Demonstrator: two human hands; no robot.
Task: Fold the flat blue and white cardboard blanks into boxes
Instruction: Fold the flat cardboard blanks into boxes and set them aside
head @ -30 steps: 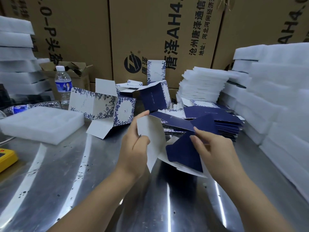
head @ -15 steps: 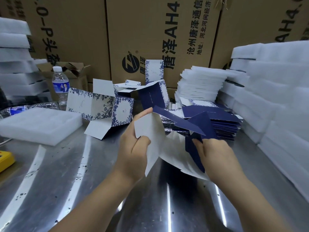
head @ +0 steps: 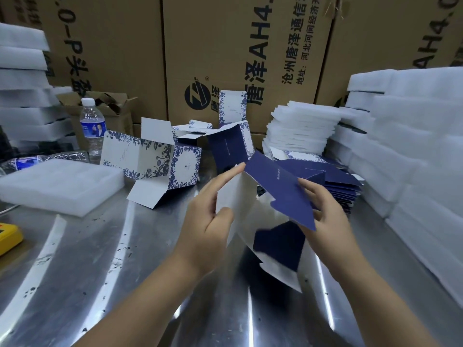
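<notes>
Both hands pinch one cardboard blank [head: 283,196]: the left hand [head: 208,221] nips its white inner panel between thumb and forefinger, and the right hand [head: 325,216] curls round a raised navy flap. Half-folded, the blank is held just in front of the stack of flat blanks [head: 343,186].

From here I see the left hand [head: 208,221] pinching the white panel of a half-opened blank [head: 278,194], and the right hand [head: 325,216] gripping its navy flap, above the steel worktop [head: 100,259]. A stack of flat blanks [head: 345,189] lies just behind.
</notes>
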